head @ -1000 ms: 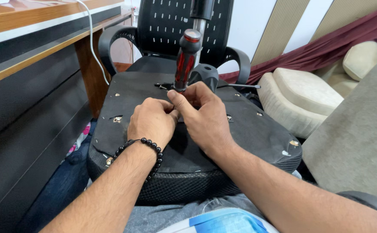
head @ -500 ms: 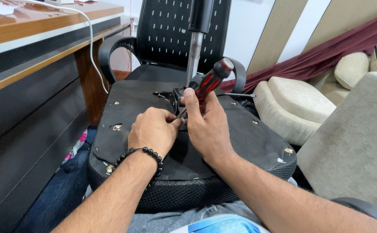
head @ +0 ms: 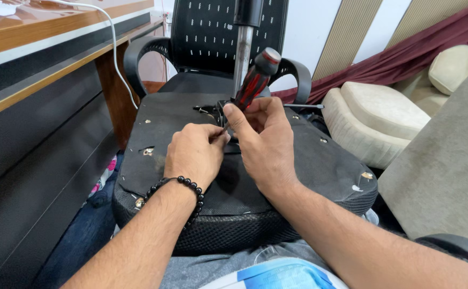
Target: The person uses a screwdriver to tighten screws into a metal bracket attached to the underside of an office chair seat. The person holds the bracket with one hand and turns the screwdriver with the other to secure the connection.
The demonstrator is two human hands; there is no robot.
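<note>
Working a screw on the underside of an upturned chair seat (head: 319,160) resting across the lap. Right hand (head: 266,144) closed around a red-and-black screwdriver (head: 254,83), handle tilted up and away, tip hidden between the fingers. Left hand (head: 193,155) curled, pinching at the tip, steadying it. Next, probably: seat the tip squarely and turn without slipping. Black fabric underside, dusty, dotted with small holes and staples.
</note>
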